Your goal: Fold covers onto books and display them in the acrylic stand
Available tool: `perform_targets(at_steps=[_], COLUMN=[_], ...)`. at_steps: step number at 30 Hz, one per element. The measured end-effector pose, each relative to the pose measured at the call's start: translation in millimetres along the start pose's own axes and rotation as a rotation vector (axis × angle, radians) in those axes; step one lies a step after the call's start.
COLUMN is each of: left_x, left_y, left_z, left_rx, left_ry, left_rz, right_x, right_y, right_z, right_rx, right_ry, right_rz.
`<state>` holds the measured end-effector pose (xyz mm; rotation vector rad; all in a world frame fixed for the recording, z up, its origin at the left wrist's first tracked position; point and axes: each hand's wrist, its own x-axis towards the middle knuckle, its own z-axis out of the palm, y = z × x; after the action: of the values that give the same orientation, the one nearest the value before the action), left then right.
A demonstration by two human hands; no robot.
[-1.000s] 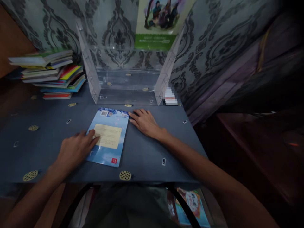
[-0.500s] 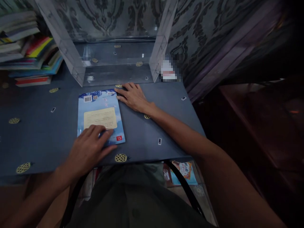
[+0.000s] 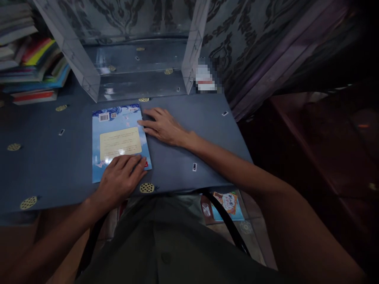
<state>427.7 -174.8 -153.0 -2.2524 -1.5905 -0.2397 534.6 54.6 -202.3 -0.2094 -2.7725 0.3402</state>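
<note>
Head view: blue bk (image 3: 118, 124) lies flat betw. hands, prob. light, bendy, slick; best grip = side edges. L hand (image 3: 121, 177) half-open, flat on its near edge, no grasp; R hand (image 3: 162, 126) loosely open at far-right edge, nothing gripped.

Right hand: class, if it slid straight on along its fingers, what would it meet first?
The right hand would probably meet the blue book first, at its right edge; whether the fingertips touch it is hard to tell.

Dim light falls on patterned grey cloth (image 3: 233, 43) behind a blue-covered table (image 3: 174, 165); tiled floor (image 3: 254, 227) shows below.
</note>
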Motion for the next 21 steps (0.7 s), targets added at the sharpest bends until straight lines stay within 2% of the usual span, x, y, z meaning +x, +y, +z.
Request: perform_targets(at_steps=[5,10,16,21], left_x=[0,-4,-5,-4], left_y=[2,1,2,3], left_z=[0.6,1.1,1.4,0.8], left_rx=[-0.01,-0.041,-0.043,0.003], left_ry=[0.014,-0.026,-0.034,-0.013], left_rz=[-0.002,-0.022,-0.032,-0.008], right_x=[-42,-72,-83,-83], right_y=[-31,-49,-53,-52], right_z=[-9,-17,-23,-22], right_rx=[0.138,0.25,0.296,0.332], right_ry=[0.039,0.067,0.043,0.102], right_rz=[-0.219,-0.29,-0.302,-0.352])
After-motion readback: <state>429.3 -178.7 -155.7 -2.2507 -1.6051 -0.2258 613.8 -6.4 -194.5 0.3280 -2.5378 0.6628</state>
